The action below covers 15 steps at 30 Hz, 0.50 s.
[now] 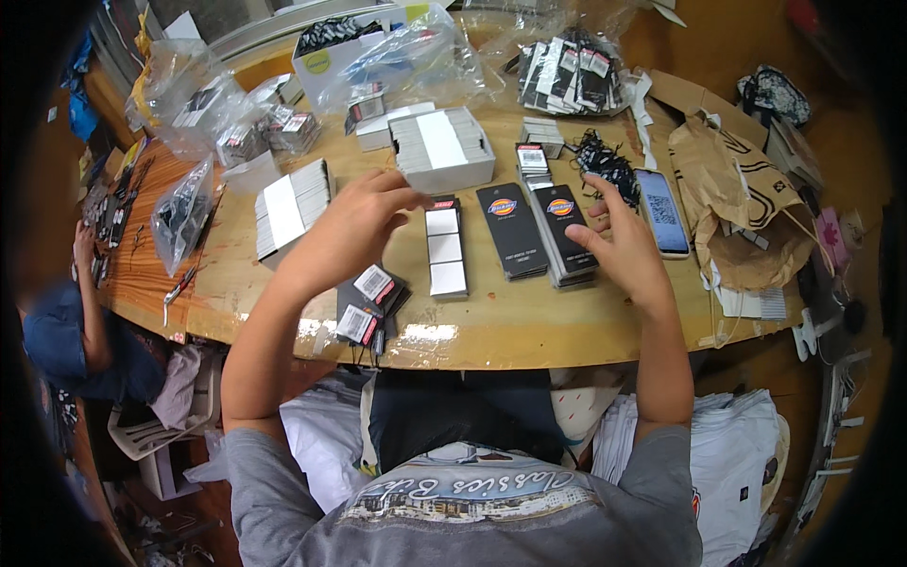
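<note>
Above the table, my left hand (373, 217) is held with its fingers loosely bent and apart, nothing visible in them. Its fingertips are close to the top of a stack of black tags with white stickers (446, 250). My right hand (619, 236) is spread, with thumb and index finger wide apart, over the right edge of a stack of black hang tags (564, 231). Another black hang tag stack (511, 230) lies just left of that one. Below my left wrist, a few finished-looking tags with barcode stickers (371, 300) lie loosely overlapped.
Behind are an open white box of cards (444, 149), a second card box (291, 210), a pile of tags (570, 76) and plastic bags (406, 61). Black cords (607, 163), a phone (663, 213) and a brown paper bag (742, 189) lie right. Another person's arm (87, 293) shows left.
</note>
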{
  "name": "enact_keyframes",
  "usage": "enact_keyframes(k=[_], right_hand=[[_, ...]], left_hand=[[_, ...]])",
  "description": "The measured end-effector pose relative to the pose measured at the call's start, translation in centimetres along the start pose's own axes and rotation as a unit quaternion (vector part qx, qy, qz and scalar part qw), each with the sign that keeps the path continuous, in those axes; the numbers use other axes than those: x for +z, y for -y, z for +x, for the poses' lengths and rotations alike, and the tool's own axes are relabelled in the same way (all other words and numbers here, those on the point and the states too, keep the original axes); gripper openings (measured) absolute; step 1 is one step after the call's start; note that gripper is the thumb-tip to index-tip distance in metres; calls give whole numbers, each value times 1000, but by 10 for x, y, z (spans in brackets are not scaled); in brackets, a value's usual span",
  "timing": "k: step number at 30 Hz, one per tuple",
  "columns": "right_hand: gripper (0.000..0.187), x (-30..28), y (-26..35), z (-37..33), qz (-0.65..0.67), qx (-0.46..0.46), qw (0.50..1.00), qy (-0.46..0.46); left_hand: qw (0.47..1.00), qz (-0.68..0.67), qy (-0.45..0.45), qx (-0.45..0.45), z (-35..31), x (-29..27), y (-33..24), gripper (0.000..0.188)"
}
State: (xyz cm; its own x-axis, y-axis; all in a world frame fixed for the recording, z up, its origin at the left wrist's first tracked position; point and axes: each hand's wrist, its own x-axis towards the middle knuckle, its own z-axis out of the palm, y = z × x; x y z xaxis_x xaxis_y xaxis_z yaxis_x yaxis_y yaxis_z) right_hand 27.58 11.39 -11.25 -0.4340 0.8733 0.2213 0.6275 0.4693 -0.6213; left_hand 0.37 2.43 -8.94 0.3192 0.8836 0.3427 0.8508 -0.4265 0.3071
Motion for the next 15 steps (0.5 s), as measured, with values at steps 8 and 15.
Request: enact_keyframes(k=[8,15], right_hand=[[39,12,-80,80,63,33,997,32],[56,42,-40,129,-30,171,967,184]], left_hand=[[999,23,-33,15,68,59,-13,27],[997,-3,0,-73,110,81,-4,39]])
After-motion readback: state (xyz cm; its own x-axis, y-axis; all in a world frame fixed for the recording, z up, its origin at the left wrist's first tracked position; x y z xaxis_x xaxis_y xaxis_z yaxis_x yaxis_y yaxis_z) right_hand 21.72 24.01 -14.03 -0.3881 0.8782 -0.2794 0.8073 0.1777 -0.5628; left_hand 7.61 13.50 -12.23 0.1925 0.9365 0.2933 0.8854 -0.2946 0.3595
